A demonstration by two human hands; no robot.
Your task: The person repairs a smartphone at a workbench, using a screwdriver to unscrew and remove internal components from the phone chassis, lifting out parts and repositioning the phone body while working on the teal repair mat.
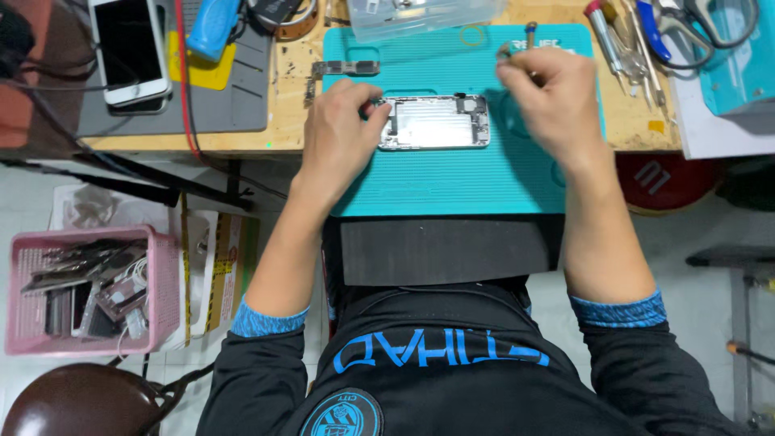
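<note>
I see the phone housing (436, 122), silver w/ its inside up, lying near the far edge of the teal mat (452, 182). Left hand (339, 137) rests on the mat at the housing's left end, fingertips curled and pinching its edge. Right hand (549, 101) is raised just right of the housing, fingers closed on a small tool (530, 34); can't tell how tight. Pink basket (165, 282) sits on the floor, well left of the mat.
</note>
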